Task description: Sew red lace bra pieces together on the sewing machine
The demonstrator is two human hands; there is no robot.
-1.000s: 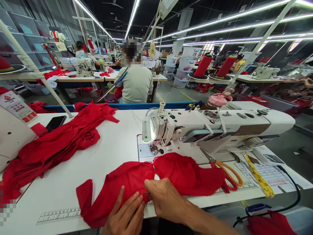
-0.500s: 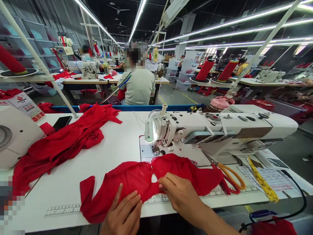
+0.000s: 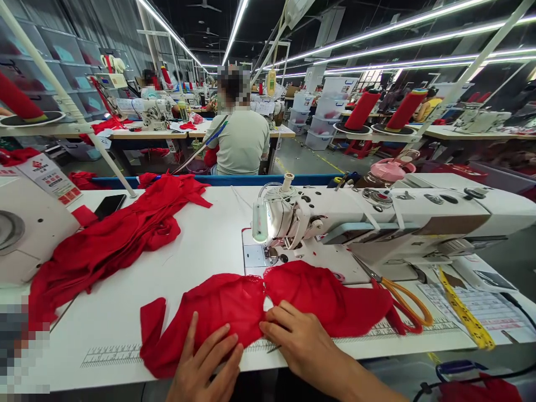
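Note:
A red lace garment piece (image 3: 259,307) lies flat on the white sewing table (image 3: 201,251), just in front of the white sewing machine (image 3: 377,218). My left hand (image 3: 205,365) rests on its lower left part with fingers spread. My right hand (image 3: 299,340) presses down on the fabric near its middle, by a small gap between the two cups. A thin dark tool (image 3: 274,349) lies at the table edge beside my right hand.
A pile of red fabric (image 3: 109,240) covers the left of the table, with a black phone (image 3: 109,205) beyond it. Orange-handled scissors (image 3: 402,296) and a yellow tape measure (image 3: 464,312) lie at the right. Another person (image 3: 240,134) sits ahead, back turned.
My right hand has moved from pinching the fabric's lower edge to lying flat on its middle. My left hand has slid slightly left and spread its fingers. The garment lies flatter.

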